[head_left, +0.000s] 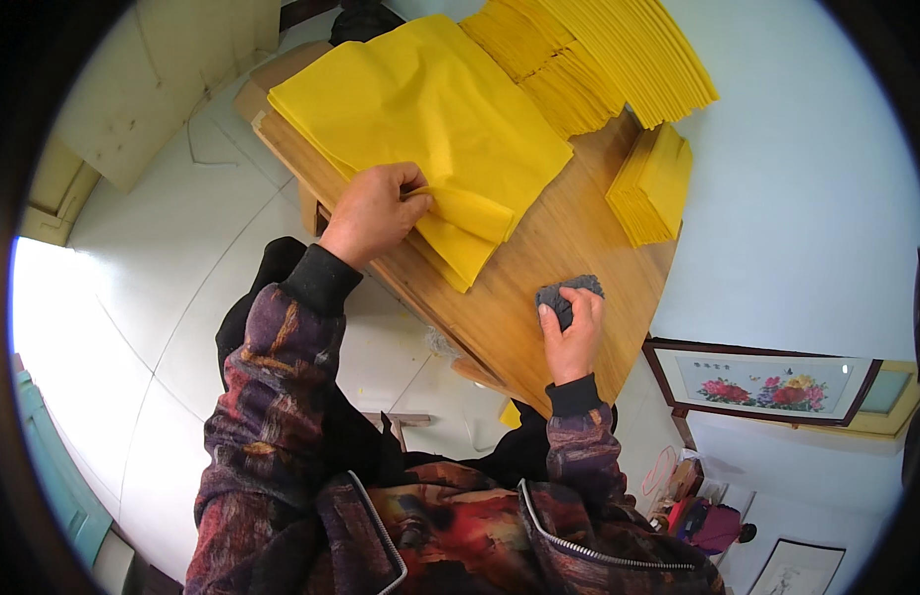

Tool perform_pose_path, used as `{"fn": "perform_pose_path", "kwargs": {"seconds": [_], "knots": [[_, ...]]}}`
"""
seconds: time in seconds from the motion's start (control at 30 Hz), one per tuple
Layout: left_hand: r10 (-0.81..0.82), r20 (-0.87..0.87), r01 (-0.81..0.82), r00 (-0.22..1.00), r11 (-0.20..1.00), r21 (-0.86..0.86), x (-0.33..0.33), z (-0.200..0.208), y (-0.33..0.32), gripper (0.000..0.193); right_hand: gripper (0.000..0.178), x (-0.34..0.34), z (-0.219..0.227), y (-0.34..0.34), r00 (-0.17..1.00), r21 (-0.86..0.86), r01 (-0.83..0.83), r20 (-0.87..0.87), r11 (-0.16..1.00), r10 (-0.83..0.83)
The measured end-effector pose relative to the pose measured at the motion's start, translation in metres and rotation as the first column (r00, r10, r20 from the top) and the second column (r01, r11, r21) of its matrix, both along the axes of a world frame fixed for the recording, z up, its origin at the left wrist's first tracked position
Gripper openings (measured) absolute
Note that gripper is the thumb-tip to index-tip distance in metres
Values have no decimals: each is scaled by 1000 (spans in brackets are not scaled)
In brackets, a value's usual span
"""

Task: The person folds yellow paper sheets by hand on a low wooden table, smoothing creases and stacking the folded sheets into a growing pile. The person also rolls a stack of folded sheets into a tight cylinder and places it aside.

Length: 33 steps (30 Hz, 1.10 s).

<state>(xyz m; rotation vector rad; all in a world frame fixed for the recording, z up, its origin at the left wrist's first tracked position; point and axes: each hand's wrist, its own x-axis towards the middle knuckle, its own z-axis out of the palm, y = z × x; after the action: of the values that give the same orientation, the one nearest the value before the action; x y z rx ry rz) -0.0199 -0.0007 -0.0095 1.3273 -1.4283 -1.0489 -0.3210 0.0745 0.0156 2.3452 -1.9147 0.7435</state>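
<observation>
A large yellow fabric sheet (410,94) lies in layers across the left part of the wooden table (599,238). My left hand (376,210) pinches the near edge of this fabric, and a corner of it is folded up beside my fingers. At the table's near right, my right hand (576,332) grips a dark grey cloth (554,296), which rests on the wood. My fingers cover part of the grey cloth. The two hands are well apart.
Tall stacks of folded yellow fabric (643,59) stand at the back of the table against the pale wall. A smaller yellow stack (653,186) sits near the right edge. A framed flower picture (767,382) is at the right. Tiled floor (192,297) lies to the left.
</observation>
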Motion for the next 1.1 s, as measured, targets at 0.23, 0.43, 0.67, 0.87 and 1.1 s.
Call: {"fn": "perform_pose_path", "kwargs": {"seconds": [0.23, 0.43, 0.67, 0.87, 1.1], "knots": [[-18, 9, 18, 1000, 998, 67, 2, 2, 0, 15, 10, -15, -15, -5, 1000, 3, -22, -18, 1000, 22], [11, 24, -12, 1000, 999, 40, 1, -1, -2, 17, 14, 5, 14, -9, 993, 3, -85, 79, 996, 85], [4, 23, -4, 1000, 1000, 9, 0, -1, -1, 17, 21, 88, 12, -14, 924, 4, -367, 115, 930, 364], [-7, 21, 7, 1000, 1000, 14, 1, 3, 0, 16, 12, 99, 8, -32, 897, 36, -402, 215, 915, 386], [-27, 25, 26, 999, 999, 37, 2, 4, 0, 16, 11, 97, 11, -34, 901, 94, -376, 268, 922, 340]]}}
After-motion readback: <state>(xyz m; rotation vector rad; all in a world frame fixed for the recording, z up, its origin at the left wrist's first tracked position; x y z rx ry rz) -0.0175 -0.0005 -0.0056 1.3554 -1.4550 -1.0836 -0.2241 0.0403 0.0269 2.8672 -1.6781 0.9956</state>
